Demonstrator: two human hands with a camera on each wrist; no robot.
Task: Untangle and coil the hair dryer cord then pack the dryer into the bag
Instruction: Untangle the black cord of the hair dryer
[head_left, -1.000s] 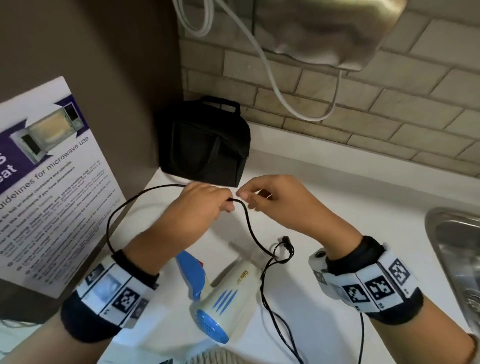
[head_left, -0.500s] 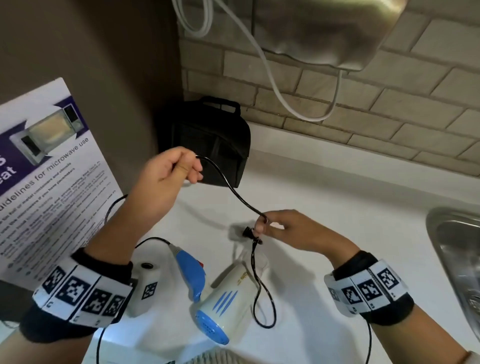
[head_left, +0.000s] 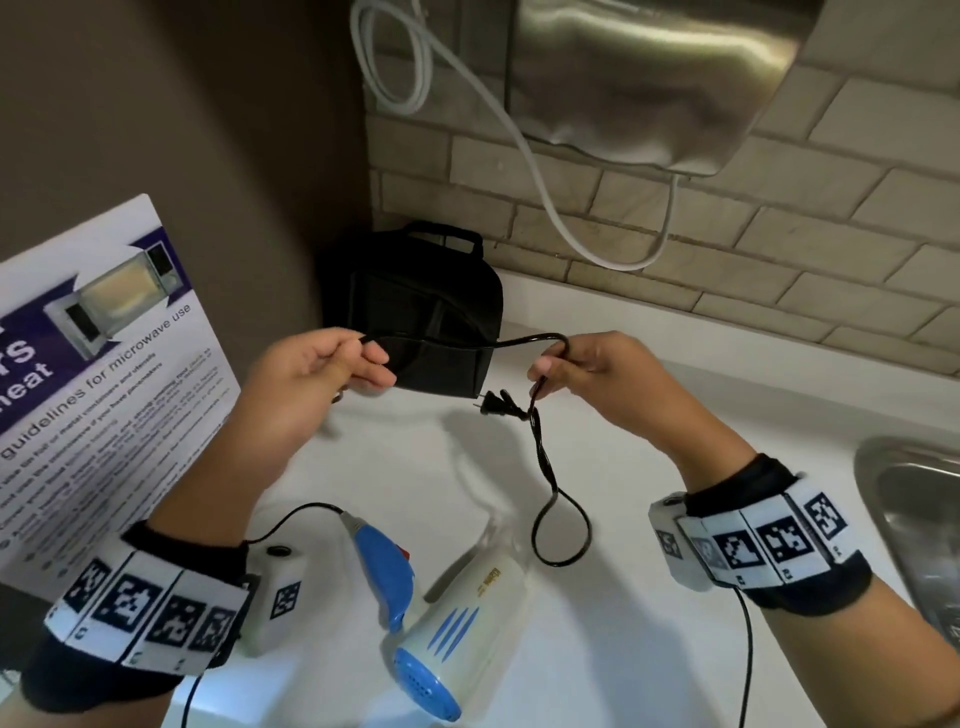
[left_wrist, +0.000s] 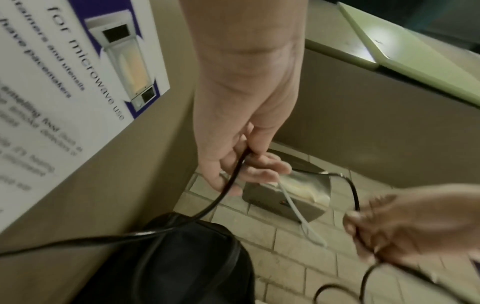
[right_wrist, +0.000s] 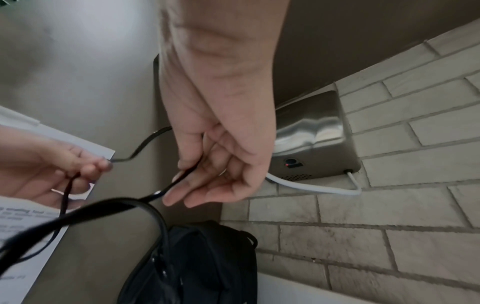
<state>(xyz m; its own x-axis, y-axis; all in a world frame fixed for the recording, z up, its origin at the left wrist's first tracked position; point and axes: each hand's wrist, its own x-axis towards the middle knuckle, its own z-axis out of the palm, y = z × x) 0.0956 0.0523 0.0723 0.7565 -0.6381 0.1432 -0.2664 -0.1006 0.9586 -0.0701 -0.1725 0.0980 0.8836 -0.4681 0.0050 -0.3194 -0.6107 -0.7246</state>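
Note:
A white and blue hair dryer (head_left: 462, 618) lies on the white counter (head_left: 623, 649), its blue handle folded toward the left. Its black cord (head_left: 467, 343) stretches level between my two hands, in front of the black bag (head_left: 421, 306) standing in the corner. My left hand (head_left: 332, 369) pinches the cord (left_wrist: 233, 170) at one end of that stretch. My right hand (head_left: 566, 364) grips the cord (right_wrist: 179, 179) at the other end. Below the right hand the cord twists on itself and hangs in a loop (head_left: 561, 530), with the plug (head_left: 493, 405) sticking out leftward.
A steel wall-mounted dryer unit (head_left: 654, 78) with a white cable (head_left: 519, 145) hangs on the tiled wall above. A microwave guidelines poster (head_left: 93, 374) leans on the left wall. A steel sink (head_left: 919, 530) sits at the right edge.
My right hand has risen from near the counter to the left hand's height and moved right, pulling the cord taut and level; the plug and loop now dangle below it.

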